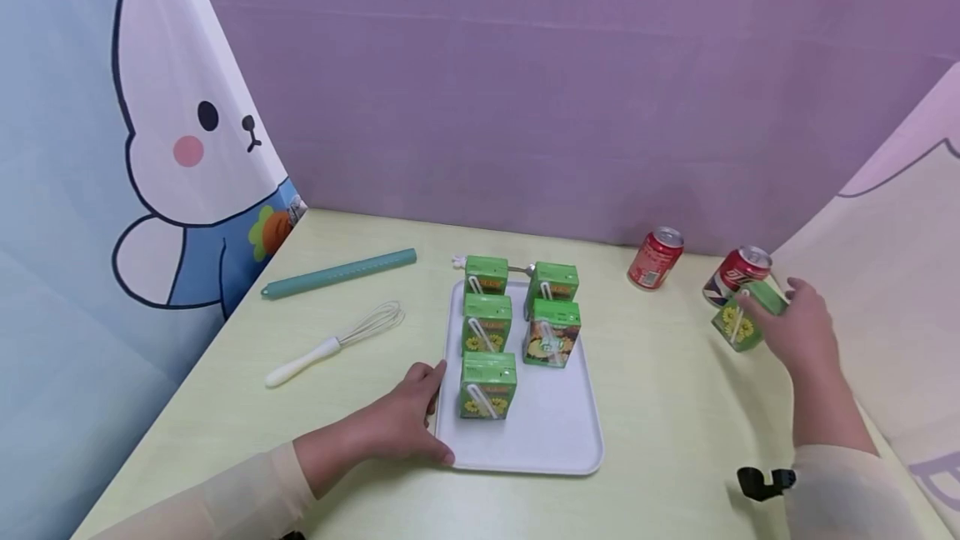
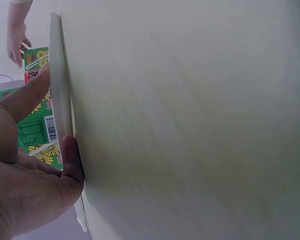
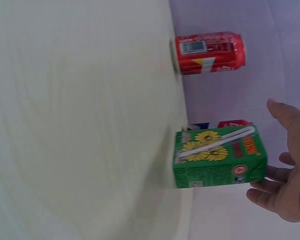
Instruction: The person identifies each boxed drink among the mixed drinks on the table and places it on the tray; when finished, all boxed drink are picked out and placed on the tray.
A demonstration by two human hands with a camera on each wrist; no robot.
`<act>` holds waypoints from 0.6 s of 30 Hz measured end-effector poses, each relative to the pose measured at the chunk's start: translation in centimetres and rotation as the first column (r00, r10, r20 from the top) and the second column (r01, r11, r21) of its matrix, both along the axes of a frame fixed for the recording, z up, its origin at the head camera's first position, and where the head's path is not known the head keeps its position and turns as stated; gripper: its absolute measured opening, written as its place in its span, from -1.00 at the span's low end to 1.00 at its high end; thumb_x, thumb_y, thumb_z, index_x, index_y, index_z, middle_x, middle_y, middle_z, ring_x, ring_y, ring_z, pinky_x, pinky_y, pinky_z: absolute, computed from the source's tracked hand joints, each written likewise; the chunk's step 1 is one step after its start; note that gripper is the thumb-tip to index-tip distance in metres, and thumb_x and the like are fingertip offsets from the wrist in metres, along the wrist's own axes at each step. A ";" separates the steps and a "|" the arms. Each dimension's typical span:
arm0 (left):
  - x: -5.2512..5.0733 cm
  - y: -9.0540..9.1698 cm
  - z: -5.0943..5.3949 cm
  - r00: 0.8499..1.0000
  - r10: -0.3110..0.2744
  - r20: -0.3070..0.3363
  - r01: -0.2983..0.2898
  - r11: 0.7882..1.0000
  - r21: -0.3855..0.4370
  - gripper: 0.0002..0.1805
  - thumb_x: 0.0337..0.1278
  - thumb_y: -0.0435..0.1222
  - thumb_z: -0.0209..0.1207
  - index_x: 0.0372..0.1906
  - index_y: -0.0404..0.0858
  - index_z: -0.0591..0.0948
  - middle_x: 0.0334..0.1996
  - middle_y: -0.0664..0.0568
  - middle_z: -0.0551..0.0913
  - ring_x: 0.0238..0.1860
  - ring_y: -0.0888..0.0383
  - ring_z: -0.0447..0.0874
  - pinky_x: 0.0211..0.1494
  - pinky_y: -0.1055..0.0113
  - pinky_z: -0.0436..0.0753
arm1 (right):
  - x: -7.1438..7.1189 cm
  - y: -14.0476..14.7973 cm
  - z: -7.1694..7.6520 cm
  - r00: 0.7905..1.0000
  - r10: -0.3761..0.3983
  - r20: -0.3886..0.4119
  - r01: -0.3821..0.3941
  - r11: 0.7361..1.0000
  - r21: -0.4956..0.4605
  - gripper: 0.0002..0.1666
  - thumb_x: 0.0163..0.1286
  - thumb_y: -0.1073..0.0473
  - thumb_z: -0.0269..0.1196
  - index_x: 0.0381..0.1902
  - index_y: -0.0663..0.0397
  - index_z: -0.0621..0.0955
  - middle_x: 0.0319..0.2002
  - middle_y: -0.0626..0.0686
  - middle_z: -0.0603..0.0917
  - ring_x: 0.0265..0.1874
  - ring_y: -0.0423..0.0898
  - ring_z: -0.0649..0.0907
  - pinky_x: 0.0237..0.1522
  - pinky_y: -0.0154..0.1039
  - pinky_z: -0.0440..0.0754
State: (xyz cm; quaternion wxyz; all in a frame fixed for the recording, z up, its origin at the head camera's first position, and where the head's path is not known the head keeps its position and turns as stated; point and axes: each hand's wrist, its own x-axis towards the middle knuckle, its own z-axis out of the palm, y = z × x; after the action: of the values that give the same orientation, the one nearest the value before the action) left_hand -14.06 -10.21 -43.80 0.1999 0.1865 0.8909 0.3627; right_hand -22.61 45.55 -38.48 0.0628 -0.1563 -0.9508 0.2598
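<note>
A white tray point(image 1: 555, 432) carries several green juice boxes point(image 1: 487, 386), each with a straw on its side. My left hand point(image 1: 408, 415) holds the tray at its near left corner, thumb at the front rim and fingers at the left side. In the left wrist view, the left hand point(image 2: 35, 175) has digits against the tray's edge point(image 2: 61, 95). At the right, my right hand point(image 1: 802, 327) is at another green juice box point(image 1: 738, 327). The right wrist view shows this juice box point(image 3: 220, 157) beside the right hand point(image 3: 290, 170), thumb apart from it and fingers near its top.
Two red cans stand at the back right: one can point(image 1: 656, 258) by the purple backdrop, the other can point(image 1: 735, 273) just behind the right-hand box. On the left lie a teal stick point(image 1: 341, 273) and a white-handled whisk point(image 1: 337, 344). A thin utensil point(image 1: 519, 268) lies behind the tray.
</note>
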 end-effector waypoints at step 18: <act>0.0 0.0 0.1 1.000 0.001 0.006 -0.001 1.000 -0.004 0.43 -0.43 -0.04 0.60 0.55 -0.38 -0.05 0.06 -0.07 0.26 -0.11 0.15 0.38 -0.07 0.33 0.45 | -1.6 1.5 -3.1 0.990 -0.058 0.126 0.063 0.997 -0.038 0.29 0.33 -0.42 0.08 0.44 0.57 -0.12 0.22 0.61 0.21 0.10 0.49 0.37 -0.01 0.34 0.45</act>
State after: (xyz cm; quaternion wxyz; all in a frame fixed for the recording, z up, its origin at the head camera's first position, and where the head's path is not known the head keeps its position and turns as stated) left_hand -14.05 -10.17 -43.67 0.2029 0.1847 0.8910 0.3617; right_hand -24.19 47.04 -41.56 0.0079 -0.2023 -0.9420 0.2676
